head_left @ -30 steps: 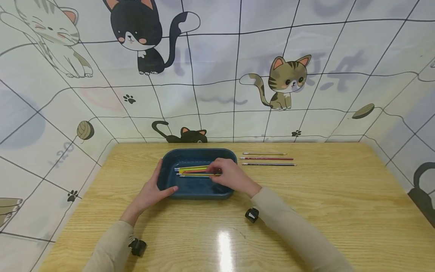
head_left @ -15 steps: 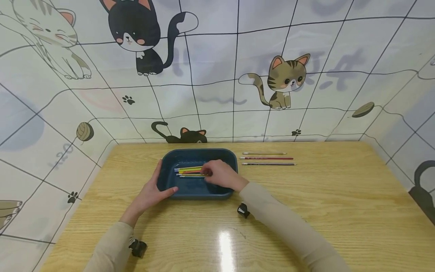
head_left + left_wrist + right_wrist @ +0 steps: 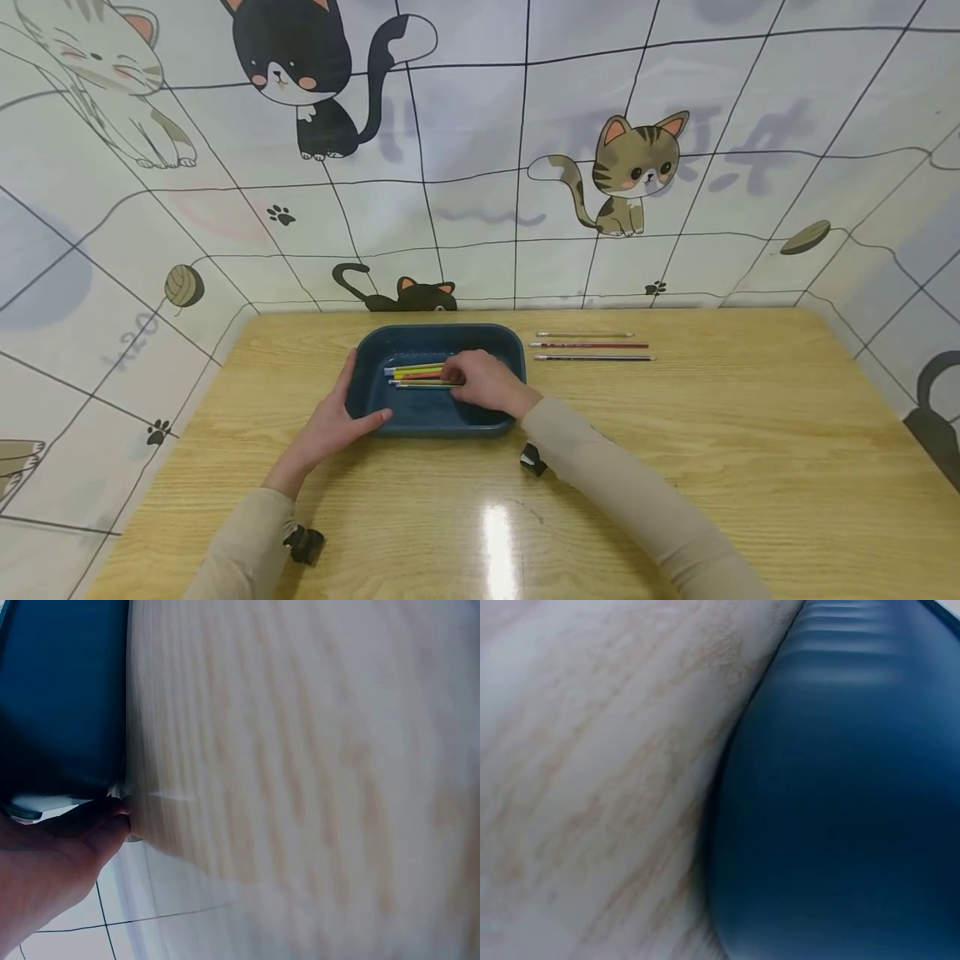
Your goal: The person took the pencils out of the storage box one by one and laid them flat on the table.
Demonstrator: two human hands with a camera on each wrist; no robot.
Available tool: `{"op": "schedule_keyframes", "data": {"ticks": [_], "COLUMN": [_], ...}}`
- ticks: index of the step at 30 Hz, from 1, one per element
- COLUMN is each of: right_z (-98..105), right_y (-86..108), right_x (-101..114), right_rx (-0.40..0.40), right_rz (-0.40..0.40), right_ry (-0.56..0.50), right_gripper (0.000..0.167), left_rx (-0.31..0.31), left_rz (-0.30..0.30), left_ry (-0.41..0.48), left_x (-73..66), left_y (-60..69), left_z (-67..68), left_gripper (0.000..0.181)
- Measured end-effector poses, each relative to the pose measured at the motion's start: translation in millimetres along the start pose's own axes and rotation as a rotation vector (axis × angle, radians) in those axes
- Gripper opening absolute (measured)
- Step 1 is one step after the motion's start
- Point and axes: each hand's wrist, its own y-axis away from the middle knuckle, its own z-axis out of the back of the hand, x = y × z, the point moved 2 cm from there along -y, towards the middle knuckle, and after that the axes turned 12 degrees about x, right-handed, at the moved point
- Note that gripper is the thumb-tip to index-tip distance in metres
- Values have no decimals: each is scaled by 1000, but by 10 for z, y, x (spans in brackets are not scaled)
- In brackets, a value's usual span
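Observation:
A dark blue rectangular tray (image 3: 427,423) stands on the wooden table with several pencils (image 3: 414,375) lying side by side in it. My left hand (image 3: 333,421) holds the tray's left end, thumb over the near rim and fingers along the outer side. In the left wrist view, the fingers of the left hand (image 3: 64,859) lie against the tray wall (image 3: 67,690). My right hand (image 3: 487,382) reaches inside the tray, its fingers curled at the pencils' right ends and pinching there. Which pencils it pinches is hidden. The right wrist view shows only the tray's outer wall (image 3: 832,795) and table.
Three more pencils, a tan one (image 3: 585,335), a red one (image 3: 588,345) and a dark one (image 3: 592,358), lie in parallel right of the tray. A cat-patterned sheet (image 3: 480,217) rises behind the table (image 3: 720,433) and at both sides.
My right hand has shifted left along the pencils inside the tray, then slowed almost to a stop. The left hand and the tray have stayed in place.

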Motion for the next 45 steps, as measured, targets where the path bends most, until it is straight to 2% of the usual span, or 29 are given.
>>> {"op": "schedule_keyframes", "data": {"ticks": [8,18,25,30,45], "right_z": [-7,-11,-12,-15,31], "right_y": [-2,-4,4,2,32], "right_x": [12,18,17,10,-13], "right_rx": [48,66,68,65,-43], "right_rz": [-4,24,-8,-2,101], "right_ry": [21,9,34,33,-230], "right_gripper": [17,19,19,17,13], "left_rx": [3,5,4,2,12], "left_rz": [5,-2,-7,-4,3], "left_ry": [-2,4,8,9,17], "left_x": [-2,0,-7,-7,20], "left_y": [-3,1,0,5,-1], "left_z": [6,10,4,-4,-6], "left_gripper": [110,109,109,109,109]}}
